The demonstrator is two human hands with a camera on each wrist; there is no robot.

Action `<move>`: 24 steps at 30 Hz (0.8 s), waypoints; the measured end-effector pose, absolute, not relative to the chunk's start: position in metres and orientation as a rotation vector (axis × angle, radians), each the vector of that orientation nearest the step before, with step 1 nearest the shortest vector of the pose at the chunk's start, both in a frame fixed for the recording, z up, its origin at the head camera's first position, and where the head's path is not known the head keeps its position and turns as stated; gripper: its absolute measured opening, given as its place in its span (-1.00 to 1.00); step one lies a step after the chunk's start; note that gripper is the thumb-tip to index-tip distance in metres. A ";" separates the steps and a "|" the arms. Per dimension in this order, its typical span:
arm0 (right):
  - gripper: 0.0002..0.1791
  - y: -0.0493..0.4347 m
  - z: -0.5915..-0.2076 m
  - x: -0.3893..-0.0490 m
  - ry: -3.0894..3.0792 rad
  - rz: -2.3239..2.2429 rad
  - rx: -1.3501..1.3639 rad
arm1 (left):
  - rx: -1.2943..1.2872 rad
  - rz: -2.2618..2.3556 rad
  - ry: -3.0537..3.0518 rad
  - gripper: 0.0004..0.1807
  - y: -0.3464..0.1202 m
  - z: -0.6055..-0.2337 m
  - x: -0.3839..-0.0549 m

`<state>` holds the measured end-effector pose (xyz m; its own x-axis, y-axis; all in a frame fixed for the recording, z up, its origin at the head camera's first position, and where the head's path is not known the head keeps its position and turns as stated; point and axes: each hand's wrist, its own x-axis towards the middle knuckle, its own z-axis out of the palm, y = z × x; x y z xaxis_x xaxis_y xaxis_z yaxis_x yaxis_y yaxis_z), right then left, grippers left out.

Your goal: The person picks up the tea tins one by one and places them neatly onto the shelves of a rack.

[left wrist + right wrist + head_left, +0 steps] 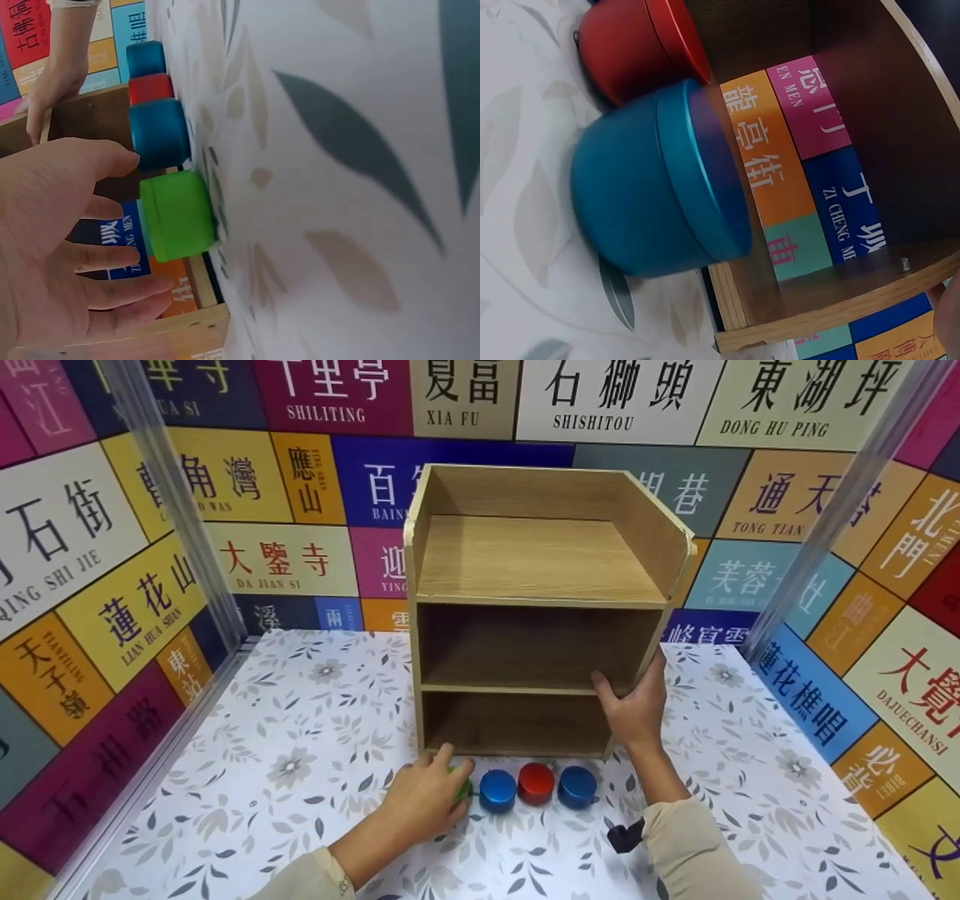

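Note:
A small wooden shelf unit (517, 686) stands upright on the table, its two compartments facing me. My right hand (637, 705) grips its right side panel, thumb at the front and fingers behind. At the right wrist view's edge only part of that hand (949, 315) shows. In front of the unit is a row of small lidded tins: a green tin (180, 215), a blue tin (497, 791), a red tin (536, 784) and another blue tin (577, 787). My left hand (427, 795) hovers around the green tin; its fingers (112, 259) are spread, apparently not closed on it.
White cloth with a leaf pattern (300, 810) covers the table. Walls of colourful place-name panels (285, 559) enclose it at the back and both sides. A black object (626, 836) is beside my right sleeve. The unit's raised top tray (525, 555) has side walls.

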<state>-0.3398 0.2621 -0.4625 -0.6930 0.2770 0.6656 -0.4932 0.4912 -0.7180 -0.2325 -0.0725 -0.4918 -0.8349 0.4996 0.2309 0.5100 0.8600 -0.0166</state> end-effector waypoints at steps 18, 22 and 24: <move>-0.04 0.251 -0.456 -0.328 -1.920 1.323 0.201 | -0.778 -0.149 -2.845 -0.57 -0.071 -0.505 -0.235; -0.02 0.259 -0.469 -0.340 -1.908 1.319 0.196 | -0.779 -0.151 -2.844 -0.58 -0.071 -0.506 -0.235; -0.02 0.260 -0.472 -0.341 -1.903 1.316 0.202 | -0.775 -0.152 -2.849 -0.58 -0.070 -0.506 -0.235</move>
